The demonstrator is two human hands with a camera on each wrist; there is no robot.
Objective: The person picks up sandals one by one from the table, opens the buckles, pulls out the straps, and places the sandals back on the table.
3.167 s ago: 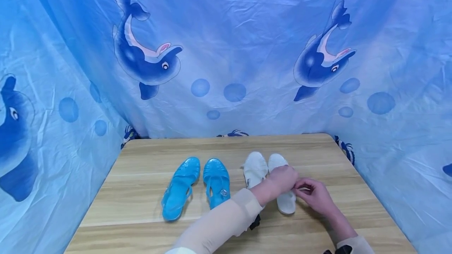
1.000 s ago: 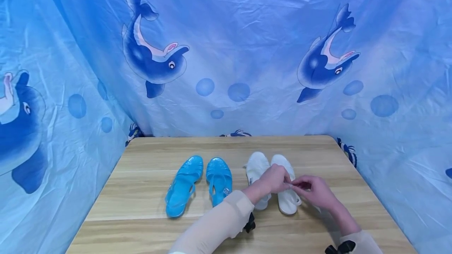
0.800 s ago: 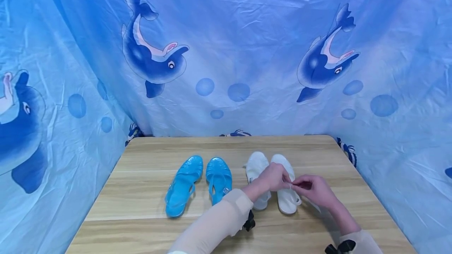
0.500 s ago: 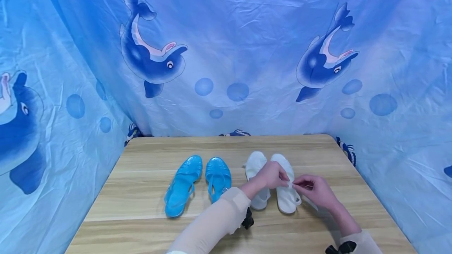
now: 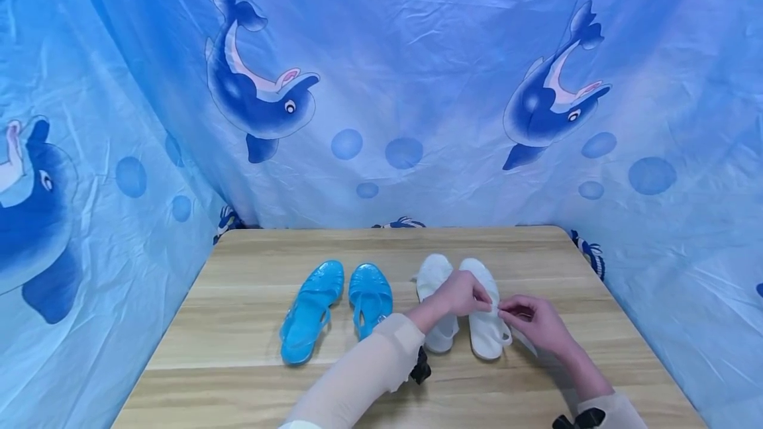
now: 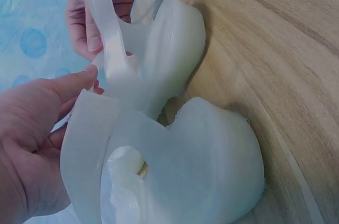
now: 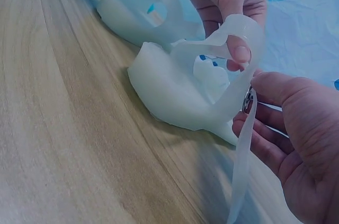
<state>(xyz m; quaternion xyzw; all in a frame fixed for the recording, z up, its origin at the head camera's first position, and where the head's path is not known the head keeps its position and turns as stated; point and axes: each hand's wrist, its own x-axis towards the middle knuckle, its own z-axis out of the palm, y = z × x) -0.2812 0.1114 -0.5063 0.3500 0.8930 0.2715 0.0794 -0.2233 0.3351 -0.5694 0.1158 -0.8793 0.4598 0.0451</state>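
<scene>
Two white jelly sandals stand side by side on the wooden table. My left hand (image 5: 463,293) reaches over the left white sandal (image 5: 434,273) and pinches the strap of the right white sandal (image 5: 485,336). From the other side, my right hand (image 5: 536,323) holds the same strap at a small metal buckle (image 7: 247,101), fingertips close to those of the left. A loose strap end (image 7: 241,176) hangs below the right fingers in the right wrist view. The left wrist view shows the right hand (image 6: 100,12) beyond the heel straps, its hold partly hidden.
A pair of blue jelly sandals lies to the left: one blue sandal (image 5: 301,330) angled outward, the other blue sandal (image 5: 368,293) partly covered by my left sleeve (image 5: 363,369). A blue dolphin-print curtain (image 5: 381,85) encloses the wooden table (image 5: 238,382) at the back and sides.
My left hand has shifted left and the two hands' fingertips have drawn slightly apart at the strap. The loose strap end now shows below my right hand. The blue sandals stay put.
</scene>
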